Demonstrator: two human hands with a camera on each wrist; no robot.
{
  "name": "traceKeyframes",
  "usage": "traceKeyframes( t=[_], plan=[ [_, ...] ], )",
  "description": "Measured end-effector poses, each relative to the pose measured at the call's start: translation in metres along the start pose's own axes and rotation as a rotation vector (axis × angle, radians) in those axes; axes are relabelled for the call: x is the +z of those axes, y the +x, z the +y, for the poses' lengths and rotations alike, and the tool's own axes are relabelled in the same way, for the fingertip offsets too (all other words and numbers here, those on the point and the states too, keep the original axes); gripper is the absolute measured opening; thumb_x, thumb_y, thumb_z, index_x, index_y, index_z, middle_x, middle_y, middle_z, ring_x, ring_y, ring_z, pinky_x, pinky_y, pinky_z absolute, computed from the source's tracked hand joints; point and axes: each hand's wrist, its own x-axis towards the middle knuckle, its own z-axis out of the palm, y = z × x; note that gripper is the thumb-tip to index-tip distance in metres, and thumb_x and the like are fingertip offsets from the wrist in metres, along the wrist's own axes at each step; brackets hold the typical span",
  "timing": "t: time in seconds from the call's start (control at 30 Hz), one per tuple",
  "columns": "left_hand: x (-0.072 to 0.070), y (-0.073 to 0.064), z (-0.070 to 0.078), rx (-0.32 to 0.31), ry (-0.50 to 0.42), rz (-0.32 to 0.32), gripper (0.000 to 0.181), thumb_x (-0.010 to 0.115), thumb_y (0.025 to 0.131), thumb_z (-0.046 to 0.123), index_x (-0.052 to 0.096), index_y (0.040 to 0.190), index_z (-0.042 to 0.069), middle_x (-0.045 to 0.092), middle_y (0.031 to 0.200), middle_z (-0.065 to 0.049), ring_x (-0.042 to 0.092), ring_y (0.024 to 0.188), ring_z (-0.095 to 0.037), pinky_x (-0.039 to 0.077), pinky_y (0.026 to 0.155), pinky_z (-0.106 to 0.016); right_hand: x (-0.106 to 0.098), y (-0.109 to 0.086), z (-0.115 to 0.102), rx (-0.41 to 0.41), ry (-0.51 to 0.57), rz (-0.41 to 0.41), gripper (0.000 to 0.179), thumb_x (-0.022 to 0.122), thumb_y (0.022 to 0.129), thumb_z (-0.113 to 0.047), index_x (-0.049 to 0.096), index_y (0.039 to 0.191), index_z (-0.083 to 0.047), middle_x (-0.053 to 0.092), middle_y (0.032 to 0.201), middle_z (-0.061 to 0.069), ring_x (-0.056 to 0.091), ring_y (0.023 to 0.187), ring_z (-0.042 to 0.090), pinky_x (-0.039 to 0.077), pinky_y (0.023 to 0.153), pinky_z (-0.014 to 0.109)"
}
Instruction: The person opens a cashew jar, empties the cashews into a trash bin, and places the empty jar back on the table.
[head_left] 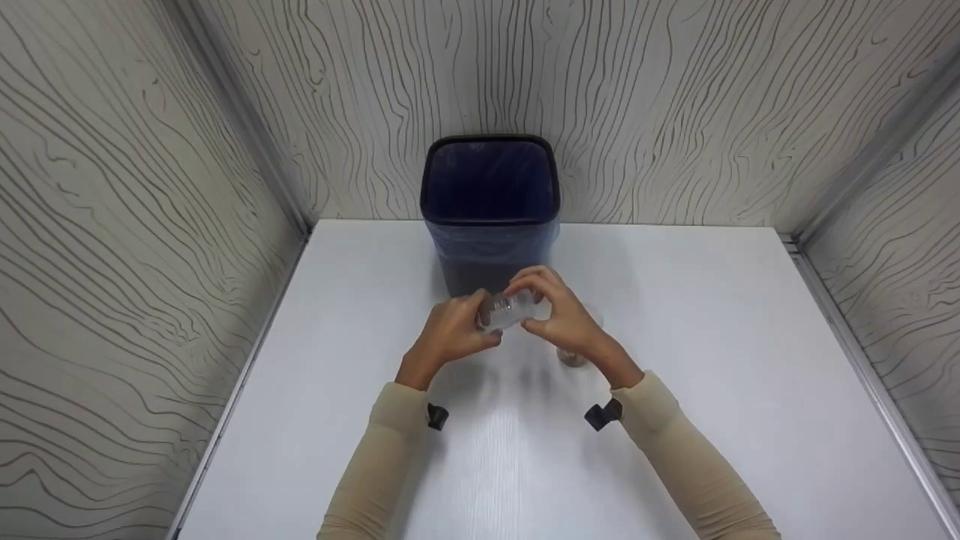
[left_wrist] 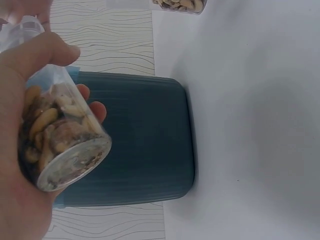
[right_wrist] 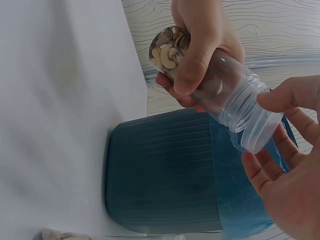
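Currently: jar (head_left: 501,312) held crosswise, mouth to the right

You have the jar raised just in front of the bin (head_left: 491,244), between your two hands and above the table (head_left: 495,472). Your left hand (head_left: 454,330) grips it round the body, thumb on one side and fingers on the other. Your right hand (head_left: 564,319) is at the far end, pinching the lid (right_wrist: 261,134) between thumb and fingertips.

What matters most is the jar's long axis. It runs from your left palm across to your right fingers, tilted rather than upright; judged against the bin's standing wall, the mouth end is the higher. So your left hand is nearer the base (left_wrist: 75,162) and your right nearer the threaded neck (right_wrist: 239,105). Any turn or pull on the lid would, I judge, have to follow that slanting line.

The head view gives you the whole layout but little of the jar's end. The right wrist view shows what it misses: bare threads, with the lid askew at the mouth; whether the two touch, you cannot tell. The left wrist view adds the nuts (left_wrist: 47,117) gathered toward the base. A second jar (head_left: 572,359), half hidden by your right hand from above, stands upright on the table, nearer that hand.
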Motion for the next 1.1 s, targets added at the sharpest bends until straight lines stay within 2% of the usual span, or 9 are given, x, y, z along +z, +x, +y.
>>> traceKeyframes(
  t=[0.37,0.67,0.97,1.1],
  plan=[
    [0.0,-0.001,-0.001,0.001,-0.014,0.015,0.035,0.083,0.083,0.032,0.065,0.105,0.012,0.074,0.09,0.0,0.067,0.072,-0.012,0.054,0.064,-0.032,-0.001,-0.001,0.001,0.008,0.017,0.008,0.051,0.073,0.08,0.014,0.071,0.125,-0.01,0.06,0.137,0.011,0.058,0.122,0.031,0.048,0.095,0.045],
    [-0.001,-0.001,-0.001,0.01,-0.011,0.018,0.036,0.083,0.083,0.032,0.065,0.107,0.012,0.074,0.088,-0.001,0.062,0.069,-0.011,0.051,0.062,-0.03,-0.005,-0.003,0.004,0.001,0.044,0.015,0.051,0.077,0.081,0.013,0.068,0.128,-0.006,0.06,0.137,0.014,0.057,0.125,0.021,0.055,0.096,0.053],
    [-0.002,0.0,-0.002,0.009,-0.028,0.013,0.035,0.083,0.083,0.031,0.064,0.106,0.014,0.075,0.09,-0.001,0.072,0.074,-0.013,0.054,0.063,-0.031,-0.008,-0.005,0.009,0.014,0.089,0.018,0.05,0.078,0.085,0.012,0.065,0.131,-0.003,0.059,0.138,0.014,0.059,0.125,0.027,0.057,0.099,0.053],
    [-0.003,0.0,-0.002,0.009,-0.02,0.01,0.035,0.083,0.082,0.032,0.064,0.106,0.014,0.076,0.09,-0.001,0.073,0.076,-0.013,0.056,0.064,-0.033,-0.01,-0.005,0.009,0.044,0.115,0.013,0.051,0.077,0.086,0.012,0.062,0.132,-0.001,0.058,0.139,0.015,0.059,0.126,0.027,0.057,0.101,0.05]
  ],
)
